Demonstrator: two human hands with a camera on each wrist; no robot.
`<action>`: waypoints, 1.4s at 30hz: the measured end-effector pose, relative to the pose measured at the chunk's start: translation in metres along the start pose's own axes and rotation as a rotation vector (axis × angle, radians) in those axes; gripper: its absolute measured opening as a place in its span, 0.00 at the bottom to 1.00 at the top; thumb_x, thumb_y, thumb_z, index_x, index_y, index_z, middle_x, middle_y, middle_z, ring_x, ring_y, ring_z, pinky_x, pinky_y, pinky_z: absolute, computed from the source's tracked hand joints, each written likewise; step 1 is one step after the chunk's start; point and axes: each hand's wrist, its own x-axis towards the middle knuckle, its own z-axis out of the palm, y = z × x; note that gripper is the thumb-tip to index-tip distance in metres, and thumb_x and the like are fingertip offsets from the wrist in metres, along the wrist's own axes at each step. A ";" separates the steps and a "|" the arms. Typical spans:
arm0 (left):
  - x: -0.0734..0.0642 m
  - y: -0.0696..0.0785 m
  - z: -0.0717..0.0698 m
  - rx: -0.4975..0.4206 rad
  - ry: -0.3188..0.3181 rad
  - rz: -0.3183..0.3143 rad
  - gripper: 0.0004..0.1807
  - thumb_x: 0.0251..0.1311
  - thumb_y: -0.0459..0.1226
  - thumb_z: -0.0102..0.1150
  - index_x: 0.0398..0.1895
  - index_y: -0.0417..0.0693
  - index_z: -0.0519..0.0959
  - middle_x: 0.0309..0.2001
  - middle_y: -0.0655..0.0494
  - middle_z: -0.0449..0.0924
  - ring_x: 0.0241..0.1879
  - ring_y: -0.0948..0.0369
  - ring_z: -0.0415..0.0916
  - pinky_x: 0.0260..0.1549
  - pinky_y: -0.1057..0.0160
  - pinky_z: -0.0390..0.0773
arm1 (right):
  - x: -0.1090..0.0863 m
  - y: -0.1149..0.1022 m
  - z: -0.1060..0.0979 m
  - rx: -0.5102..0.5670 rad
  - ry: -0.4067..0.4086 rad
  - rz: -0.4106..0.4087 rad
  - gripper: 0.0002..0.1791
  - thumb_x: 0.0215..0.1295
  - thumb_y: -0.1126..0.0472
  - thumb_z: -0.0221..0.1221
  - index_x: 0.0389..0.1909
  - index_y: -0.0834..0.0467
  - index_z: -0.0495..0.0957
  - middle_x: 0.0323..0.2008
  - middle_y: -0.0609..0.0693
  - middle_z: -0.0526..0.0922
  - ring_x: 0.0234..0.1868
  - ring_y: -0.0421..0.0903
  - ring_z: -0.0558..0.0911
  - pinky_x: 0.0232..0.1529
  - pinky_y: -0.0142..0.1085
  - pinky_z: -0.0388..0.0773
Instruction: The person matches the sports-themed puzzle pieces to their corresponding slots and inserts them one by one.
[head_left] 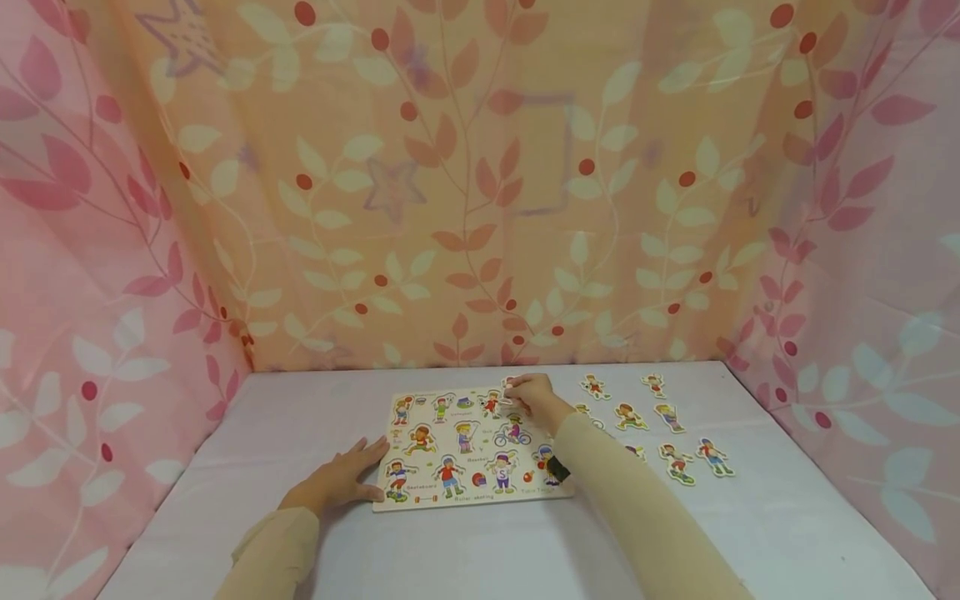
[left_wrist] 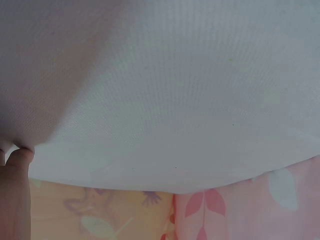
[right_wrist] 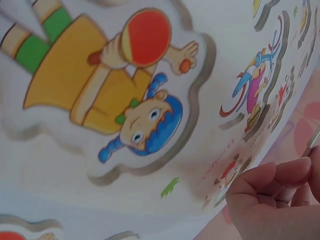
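Note:
A wooden puzzle board (head_left: 444, 437) with printed sports figures lies flat on the table. My left hand (head_left: 341, 475) rests at its left edge, fingers and thumb spread. In the left wrist view only some fingers (left_wrist: 19, 162) show, at the lower left. Over the board's upper right corner, my right hand (head_left: 534, 393) pinches a small puzzle piece (head_left: 508, 385); the fingers hide most of it. The right wrist view shows the right hand (right_wrist: 272, 197) bent around the piece's thin edge, above the board's sunken figure outlines. A table tennis figure (right_wrist: 105, 75) is large there.
Several loose figure puzzle pieces lie right of the board, among them a runner (head_left: 628, 416), a skateboarder (head_left: 677, 463) and a roller skater (head_left: 715, 457). Others are partly behind the right sleeve (head_left: 622, 492). Flowered curtains (head_left: 465, 208) enclose the white table (head_left: 787, 533) at back and sides.

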 end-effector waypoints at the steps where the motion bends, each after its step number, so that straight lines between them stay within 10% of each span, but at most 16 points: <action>1: 0.000 0.000 0.000 -0.004 0.001 -0.005 0.51 0.43 0.51 0.72 0.72 0.42 0.62 0.73 0.43 0.56 0.72 0.38 0.46 0.65 0.31 0.45 | 0.000 0.000 0.001 0.002 -0.002 0.003 0.09 0.62 0.75 0.59 0.43 0.69 0.76 0.15 0.48 0.71 0.10 0.36 0.59 0.13 0.27 0.53; 42: 0.002 0.000 0.000 0.024 -0.014 0.006 0.52 0.45 0.53 0.70 0.72 0.41 0.61 0.74 0.46 0.54 0.73 0.39 0.44 0.66 0.33 0.45 | -0.009 0.011 0.060 -0.041 -0.071 -0.029 0.09 0.60 0.71 0.64 0.42 0.67 0.81 0.21 0.47 0.76 0.15 0.38 0.61 0.18 0.29 0.60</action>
